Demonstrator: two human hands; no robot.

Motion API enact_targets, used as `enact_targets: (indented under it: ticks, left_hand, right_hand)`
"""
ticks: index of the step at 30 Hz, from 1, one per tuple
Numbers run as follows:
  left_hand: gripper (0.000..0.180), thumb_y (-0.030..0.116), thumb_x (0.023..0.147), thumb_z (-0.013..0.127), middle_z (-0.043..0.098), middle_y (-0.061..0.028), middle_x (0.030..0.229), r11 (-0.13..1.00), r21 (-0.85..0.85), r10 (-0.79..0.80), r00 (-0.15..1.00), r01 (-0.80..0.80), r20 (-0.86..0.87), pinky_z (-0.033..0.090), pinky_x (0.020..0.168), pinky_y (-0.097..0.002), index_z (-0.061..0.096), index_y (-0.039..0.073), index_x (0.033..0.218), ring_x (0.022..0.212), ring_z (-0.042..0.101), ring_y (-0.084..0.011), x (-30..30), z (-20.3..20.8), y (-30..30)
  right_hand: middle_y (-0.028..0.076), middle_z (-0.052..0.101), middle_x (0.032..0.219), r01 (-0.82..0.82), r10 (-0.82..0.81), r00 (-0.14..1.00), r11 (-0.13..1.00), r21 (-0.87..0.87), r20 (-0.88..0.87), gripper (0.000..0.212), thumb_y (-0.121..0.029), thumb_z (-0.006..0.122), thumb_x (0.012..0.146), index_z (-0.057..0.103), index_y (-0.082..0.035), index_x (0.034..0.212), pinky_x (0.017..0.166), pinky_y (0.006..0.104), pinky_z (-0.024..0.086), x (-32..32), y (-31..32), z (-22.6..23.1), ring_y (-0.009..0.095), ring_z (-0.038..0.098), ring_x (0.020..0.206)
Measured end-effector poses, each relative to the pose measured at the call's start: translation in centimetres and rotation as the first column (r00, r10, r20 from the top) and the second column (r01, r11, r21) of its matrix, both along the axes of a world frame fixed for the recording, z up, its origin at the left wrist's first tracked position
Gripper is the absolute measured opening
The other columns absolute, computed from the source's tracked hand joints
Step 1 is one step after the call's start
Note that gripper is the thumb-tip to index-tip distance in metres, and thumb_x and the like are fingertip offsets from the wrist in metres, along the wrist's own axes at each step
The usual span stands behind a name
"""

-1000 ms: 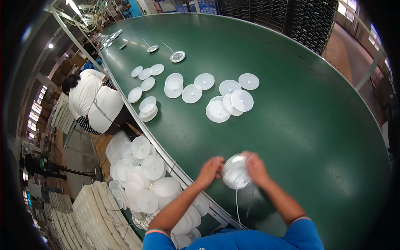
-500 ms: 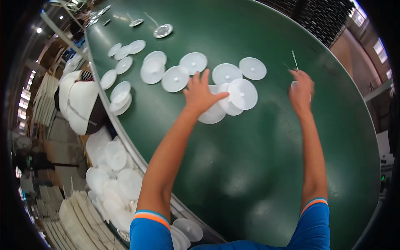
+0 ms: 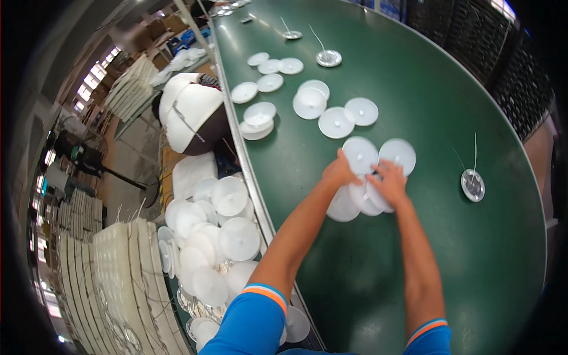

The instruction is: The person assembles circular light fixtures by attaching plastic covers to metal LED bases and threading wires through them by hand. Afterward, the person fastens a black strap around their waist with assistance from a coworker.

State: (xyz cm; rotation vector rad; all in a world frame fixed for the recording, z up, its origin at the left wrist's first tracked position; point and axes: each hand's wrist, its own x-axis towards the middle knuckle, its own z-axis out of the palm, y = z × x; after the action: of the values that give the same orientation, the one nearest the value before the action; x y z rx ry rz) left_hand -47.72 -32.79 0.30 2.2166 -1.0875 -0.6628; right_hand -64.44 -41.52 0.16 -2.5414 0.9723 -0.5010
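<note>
My left hand (image 3: 341, 171) is at the lower left rim of a translucent white disc (image 3: 360, 152) with a small raised centre. Its thumb is stretched out to the right and apart from the fingers. Close beside it, my right hand (image 3: 391, 184) has its fingers spread over the same cluster, touching the discs. Another white disc (image 3: 397, 152) lies just beyond the right fingers. Below the hands, overlapping discs (image 3: 343, 207) are partly covered. To the right, a round silver piece with an upright thin wire (image 3: 473, 186) rests on the green table (image 3: 461, 254).
More white discs (image 3: 336, 122) lie scattered toward the table's far left. Two silver pieces with wires, one a round silver piece (image 3: 328, 58), sit farther back. Beyond the left edge are a heap of white discs (image 3: 239, 239), stacked pale panels (image 3: 112, 266) and a bent-over person (image 3: 192, 112).
My right hand has let go of the silver piece with the wire, which now lies on the table, and has moved left onto the discs. The view has turned left.
</note>
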Motion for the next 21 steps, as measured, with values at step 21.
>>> enact_targets:
  ticks: [21]
  left_hand:
    - [0.036, 0.000, 0.059, 0.065, 0.062, -0.0072, 0.078, 0.963, -0.045, 0.268, 0.945, -0.265, 0.187, 0.046, 0.068, -0.0287, 0.064, 0.003, 0.095, 0.070, 0.055, -0.0167, 0.8, 9.5, 52.7]
  right_hand:
    - [0.017, 0.052, 0.110, -0.729, 0.537, 0.584, 0.677, 0.103, 0.608, 0.041, -0.018, 0.061, 0.076, 0.050, 0.000, 0.112, 0.089, 0.0431, 0.034, 6.9, 47.2, 4.7, 0.034, 0.048, 0.096]
